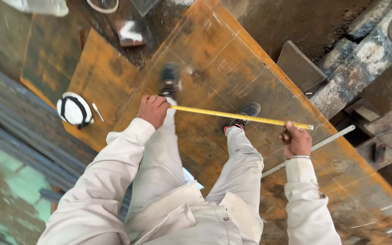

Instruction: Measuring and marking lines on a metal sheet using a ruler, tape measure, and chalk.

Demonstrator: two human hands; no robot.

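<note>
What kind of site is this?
Likely a steel fabrication yard: large rusty steel plates with chalk layout lines underfoot, a yellow tape measure stretched between left hand and right hand, white hard hat nearby.

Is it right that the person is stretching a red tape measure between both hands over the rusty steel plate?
Not quite. The head view shows the tape measure is yellow, not red. It is stretched between the left hand and the right hand over the rusty steel plate.
</note>
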